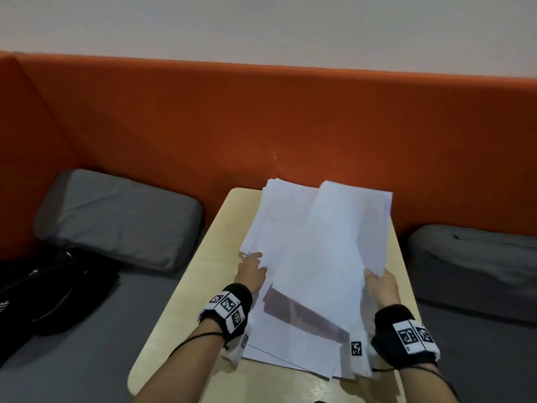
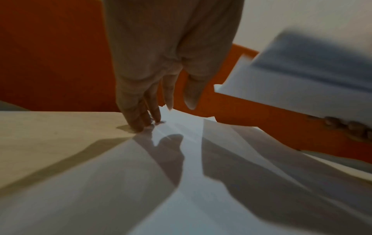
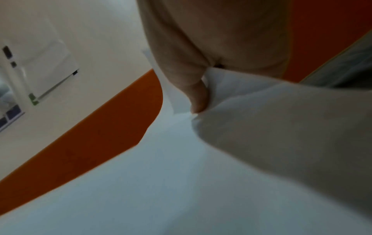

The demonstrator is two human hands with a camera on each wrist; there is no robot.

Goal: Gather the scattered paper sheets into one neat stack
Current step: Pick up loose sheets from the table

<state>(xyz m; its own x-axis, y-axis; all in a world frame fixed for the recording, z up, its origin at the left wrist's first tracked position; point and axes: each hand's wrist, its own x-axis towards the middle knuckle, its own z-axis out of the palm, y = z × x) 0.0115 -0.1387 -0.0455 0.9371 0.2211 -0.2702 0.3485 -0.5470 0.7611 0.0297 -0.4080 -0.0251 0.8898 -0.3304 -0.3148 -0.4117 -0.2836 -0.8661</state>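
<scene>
**Two hands work a spread of white paper on a small wooden table**

Nearest the camera, loose paper sheets (image 1: 293, 347) lie fanned over the near end of the pale table (image 1: 186, 309), their corners out of line and one corner close to the near edge. Both forearms reach in from below, each wrist wrapped in a black band carrying printed markers. The left hand (image 1: 251, 274) lies low with straight fingers (image 2: 138, 117), tips pressing down where the sheets' left edge meets the bare wood. The right hand (image 1: 382, 287) pinches the near end of a raised sheaf of sheets (image 1: 343, 237), thumb (image 3: 198, 98) on top, the paper tilted up off the rest and reaching toward the table's far right corner. More sheets (image 1: 279, 216) lie under it, reaching the far edge. A strip of bare wood runs down the table's left side; the right side shows only a narrow margin. Beyond, grey cushions (image 1: 116, 219) flank the table against an orange backrest (image 1: 261, 120), and a black garment (image 1: 43, 295) lies at left.
</scene>
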